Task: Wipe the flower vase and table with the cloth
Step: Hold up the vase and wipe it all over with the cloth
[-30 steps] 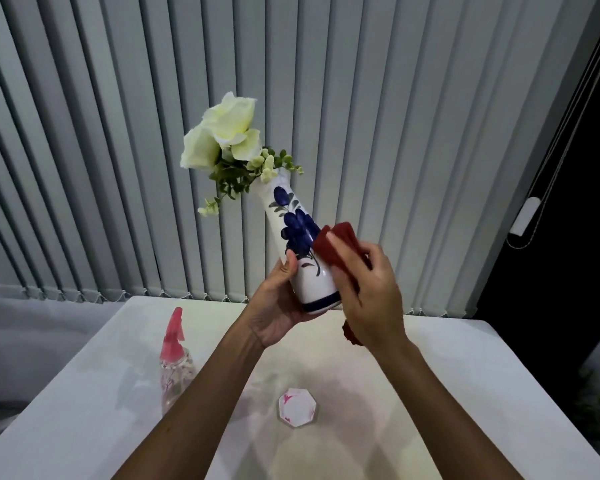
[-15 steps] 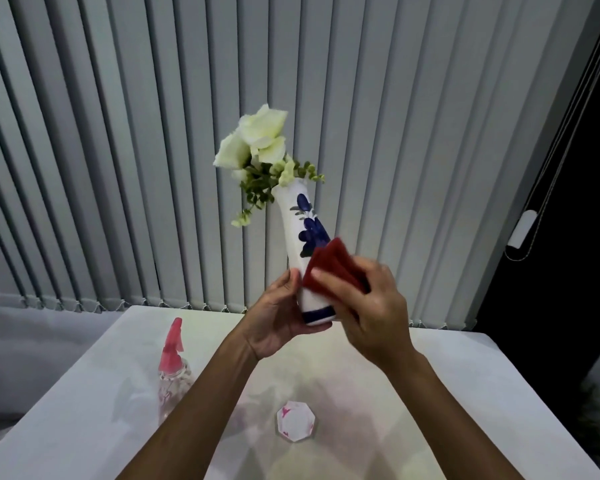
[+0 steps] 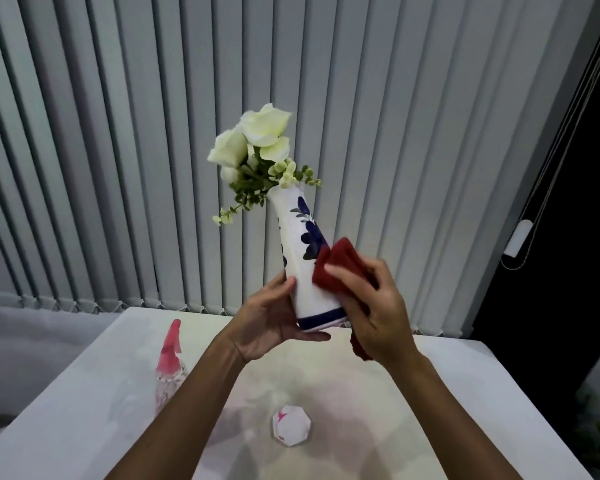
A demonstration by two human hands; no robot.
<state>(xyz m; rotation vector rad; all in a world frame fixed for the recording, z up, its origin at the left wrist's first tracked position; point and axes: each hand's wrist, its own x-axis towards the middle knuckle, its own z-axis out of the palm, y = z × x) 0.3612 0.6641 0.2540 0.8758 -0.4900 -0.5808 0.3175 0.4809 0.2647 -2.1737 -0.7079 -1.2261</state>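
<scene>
Above the desk (image 3: 84,410), the vase (image 3: 305,271) is clasped at its base by the left hand (image 3: 267,323), while a red cloth (image 3: 336,268), bunched in the right hand's (image 3: 378,317) closed grip, is pressed against it.

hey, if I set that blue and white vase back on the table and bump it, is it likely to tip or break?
The vase looks tall and narrow with flowers on top, so probably tippy. Its glossy painted surface suggests ceramic: likely fragile, maybe slippery.
</scene>
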